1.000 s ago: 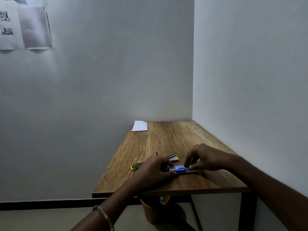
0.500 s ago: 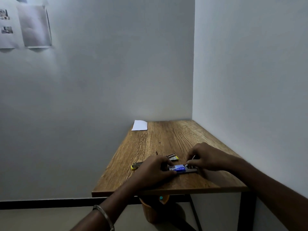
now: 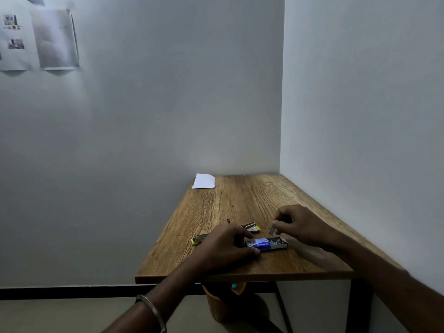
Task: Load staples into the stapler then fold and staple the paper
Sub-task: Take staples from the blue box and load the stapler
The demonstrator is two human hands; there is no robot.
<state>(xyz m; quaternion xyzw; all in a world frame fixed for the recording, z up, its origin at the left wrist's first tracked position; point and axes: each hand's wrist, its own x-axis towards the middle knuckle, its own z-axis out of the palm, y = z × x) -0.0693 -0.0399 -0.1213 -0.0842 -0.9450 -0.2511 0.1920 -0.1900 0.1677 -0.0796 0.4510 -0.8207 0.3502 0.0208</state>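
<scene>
A small blue staple box (image 3: 265, 243) lies near the front of the wooden table (image 3: 240, 200), its tray slid out to the right. My left hand (image 3: 223, 246) holds the box's left end down. My right hand (image 3: 298, 223) hovers just above the tray and pinches a short strip of staples (image 3: 272, 229) between thumb and fingers. The yellow stapler (image 3: 199, 239) lies opened flat behind my left hand, its other end (image 3: 252, 227) showing to the right of my knuckles. A white sheet of paper (image 3: 203, 181) rests at the table's far left corner.
Walls close the table in at the back and along the right side. An orange bin (image 3: 221, 304) stands under the table's front edge. Papers (image 3: 36, 37) hang on the left wall. A tiny dark object (image 3: 228, 220) lies behind the stapler.
My right hand has lifted off the box's tray with a strip of staples pinched in it. The tray now lies uncovered. My left hand has stayed on the box.
</scene>
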